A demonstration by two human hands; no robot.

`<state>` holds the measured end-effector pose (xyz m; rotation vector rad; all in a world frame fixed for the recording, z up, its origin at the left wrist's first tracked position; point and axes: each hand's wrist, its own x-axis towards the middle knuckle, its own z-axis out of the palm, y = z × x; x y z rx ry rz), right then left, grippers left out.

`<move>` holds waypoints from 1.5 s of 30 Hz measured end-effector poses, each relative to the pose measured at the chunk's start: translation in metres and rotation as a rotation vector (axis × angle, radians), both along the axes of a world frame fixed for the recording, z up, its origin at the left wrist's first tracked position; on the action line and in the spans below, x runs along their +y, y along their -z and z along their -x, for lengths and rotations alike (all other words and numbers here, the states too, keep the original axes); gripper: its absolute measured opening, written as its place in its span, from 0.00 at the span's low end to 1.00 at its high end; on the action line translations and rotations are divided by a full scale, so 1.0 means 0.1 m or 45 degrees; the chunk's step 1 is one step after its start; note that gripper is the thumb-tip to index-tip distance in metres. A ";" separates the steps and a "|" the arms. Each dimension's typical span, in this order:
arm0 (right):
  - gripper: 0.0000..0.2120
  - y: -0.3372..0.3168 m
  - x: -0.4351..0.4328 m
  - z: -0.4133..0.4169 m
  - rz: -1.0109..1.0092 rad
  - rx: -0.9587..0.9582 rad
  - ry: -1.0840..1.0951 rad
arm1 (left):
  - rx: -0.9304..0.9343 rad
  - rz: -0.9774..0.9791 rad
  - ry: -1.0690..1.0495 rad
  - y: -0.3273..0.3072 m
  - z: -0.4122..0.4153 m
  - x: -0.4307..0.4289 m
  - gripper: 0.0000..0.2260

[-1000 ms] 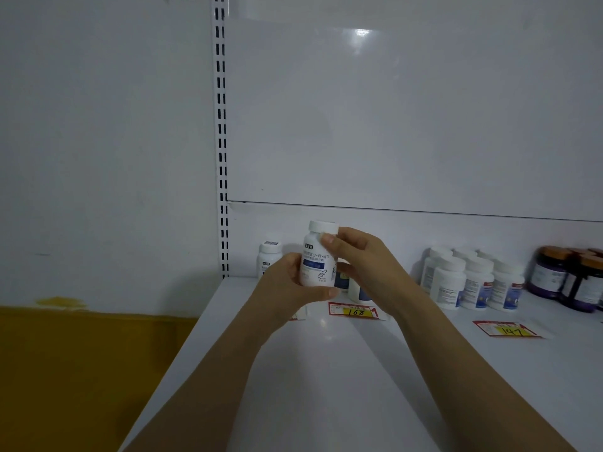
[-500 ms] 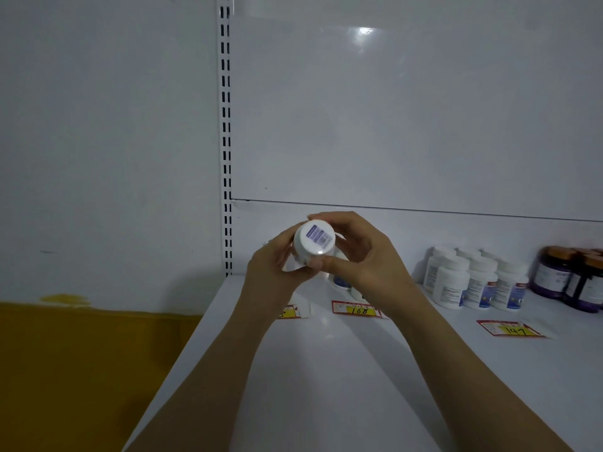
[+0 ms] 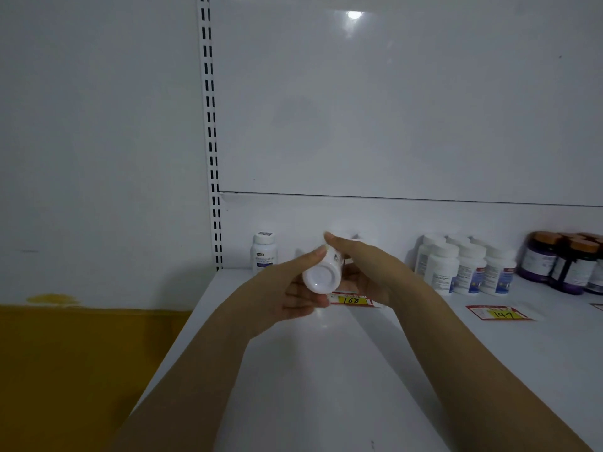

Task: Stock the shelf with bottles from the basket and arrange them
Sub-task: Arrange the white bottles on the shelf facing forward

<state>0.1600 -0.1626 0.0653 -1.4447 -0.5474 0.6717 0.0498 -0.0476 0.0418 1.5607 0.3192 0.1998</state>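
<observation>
Both left hand (image 3: 282, 296) and right hand (image 3: 370, 272) clamp fingers on the tipped white bottle (image 3: 321, 278), which next likely needs standing upright on the shelf (image 3: 326, 373).

a white metal upright strip with black slots (image 3: 210, 132) is running vertically beside a plain white painted wall (image 3: 98, 125), whose lower part a mustard-yellow painted band (image 3: 81, 370) is covering. a red-bordered yellow paper price tag reading 168 (image 3: 350, 300) is lying flat, with a matching price tag reading 147 (image 3: 497, 313) lying well apart to its right.
</observation>
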 end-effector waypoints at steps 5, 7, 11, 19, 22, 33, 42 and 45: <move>0.22 0.02 0.03 -0.03 -0.008 -0.005 0.005 | 0.038 0.068 0.037 0.01 0.01 0.02 0.28; 0.22 0.01 0.04 -0.04 0.000 -0.130 0.060 | -0.003 0.041 -0.013 0.00 -0.01 0.01 0.25; 0.17 0.00 0.07 -0.03 -0.099 -0.545 0.142 | -0.126 -0.299 -0.192 -0.01 -0.07 -0.02 0.14; 0.10 -0.05 0.05 0.07 -0.044 -0.869 0.101 | -0.233 -0.797 -0.513 0.07 -0.11 -0.04 0.23; 0.11 0.00 0.07 0.07 0.031 -1.042 0.214 | -0.216 -0.891 -0.579 0.10 -0.10 -0.04 0.26; 0.19 -0.15 0.38 -0.05 0.304 -1.246 0.283 | 0.330 -1.480 -0.481 0.30 0.26 0.11 0.36; 0.19 -0.13 1.04 -0.28 0.559 -1.305 0.257 | 0.689 -1.475 -0.358 0.50 0.59 0.19 0.57; 0.19 -0.01 1.13 -0.33 0.623 -1.306 0.239 | 0.730 -1.442 -0.325 0.52 0.58 0.22 0.59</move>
